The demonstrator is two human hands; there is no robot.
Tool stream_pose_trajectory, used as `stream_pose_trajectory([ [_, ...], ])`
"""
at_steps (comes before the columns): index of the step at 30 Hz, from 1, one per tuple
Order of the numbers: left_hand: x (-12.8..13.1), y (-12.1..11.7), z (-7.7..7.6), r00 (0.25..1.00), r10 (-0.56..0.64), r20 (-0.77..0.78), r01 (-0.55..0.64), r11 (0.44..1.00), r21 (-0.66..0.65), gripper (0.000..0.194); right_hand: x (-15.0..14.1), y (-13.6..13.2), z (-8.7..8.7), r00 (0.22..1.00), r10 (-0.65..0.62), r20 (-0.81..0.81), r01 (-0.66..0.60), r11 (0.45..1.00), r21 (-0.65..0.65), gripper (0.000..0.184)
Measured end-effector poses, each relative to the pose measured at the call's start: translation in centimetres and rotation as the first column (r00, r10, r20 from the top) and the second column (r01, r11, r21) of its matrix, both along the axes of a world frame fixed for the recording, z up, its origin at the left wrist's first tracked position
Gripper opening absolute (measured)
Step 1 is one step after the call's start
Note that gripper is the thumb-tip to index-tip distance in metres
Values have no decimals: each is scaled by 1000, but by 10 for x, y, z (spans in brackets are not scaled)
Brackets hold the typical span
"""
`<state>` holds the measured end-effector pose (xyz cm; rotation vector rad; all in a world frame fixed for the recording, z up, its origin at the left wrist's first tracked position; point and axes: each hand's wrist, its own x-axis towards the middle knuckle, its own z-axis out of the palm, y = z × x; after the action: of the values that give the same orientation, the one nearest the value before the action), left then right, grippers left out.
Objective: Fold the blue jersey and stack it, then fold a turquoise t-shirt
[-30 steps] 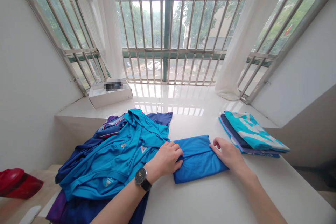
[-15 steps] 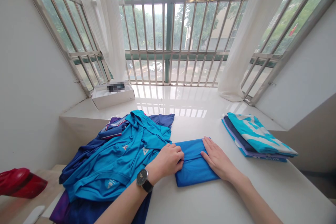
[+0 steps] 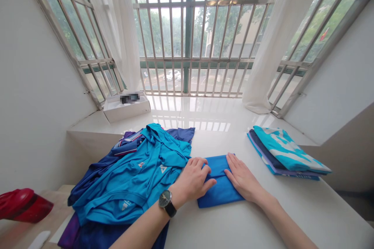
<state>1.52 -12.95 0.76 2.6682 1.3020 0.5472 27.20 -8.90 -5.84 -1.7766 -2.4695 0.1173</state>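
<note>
A blue garment (image 3: 219, 192), folded into a flat rectangle, lies on the white window ledge in front of me. My right hand (image 3: 242, 177) rests flat along its right side, fingers stretched out and pressed together. Over its left edge is my left hand (image 3: 197, 179), wearing a black-strapped watch; its fingers are loosely bent and apart, the thumb reaching across the cloth. Nothing shows in its grasp. Just left of that hand spreads a loose teal shirt (image 3: 154, 171) with small white prints, lying on top of darker blue and purple clothes.
A stack of folded clothes (image 3: 292, 155) sits to the right on the ledge (image 3: 204, 229). At the back left is a white open box (image 3: 127, 113) with a blurred dark item in it. A red cap (image 3: 26, 204) lies lower left. Barred windows and white curtains surround the ledge.
My left hand has opened from a curled grip and shifted slightly right over the folded garment's left edge. My right hand stays flat on the cloth.
</note>
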Motion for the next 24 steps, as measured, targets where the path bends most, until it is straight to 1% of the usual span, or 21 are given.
stream_pose_trajectory([
  [2,8,-5,-7,999,-36,17,36,999,8,51,0,0,0,1000,-2,3,3,1000,-3,72],
  [4,13,-7,-13,998,-61,-6,61,998,-22,66,1,0,-1,1000,-2,2,2,1000,-2,72],
  [5,13,-8,-16,998,-65,-23,64,997,-45,69,1,0,-2,1000,1,-1,-1,1000,2,73],
  [9,12,-8,-21,995,-77,-64,70,992,-101,69,5,2,-2,999,29,-29,-27,998,60,72],
  [13,11,-6,-21,995,-82,-64,75,992,-102,69,5,2,4,997,66,-31,-58,979,198,69],
  [15,10,-5,-22,995,-86,-55,79,991,-111,69,4,1,7,996,85,-24,-77,967,242,70],
  [17,9,-2,-22,995,-92,-49,86,989,-122,70,3,2,6,996,81,-27,-73,972,221,73],
  [21,5,3,-19,992,-113,-51,104,984,-143,72,6,5,-3,999,35,-42,-31,994,106,79],
  [24,4,3,-17,993,-109,-48,101,983,-154,73,9,6,-9,998,30,-47,-26,996,89,81],
])
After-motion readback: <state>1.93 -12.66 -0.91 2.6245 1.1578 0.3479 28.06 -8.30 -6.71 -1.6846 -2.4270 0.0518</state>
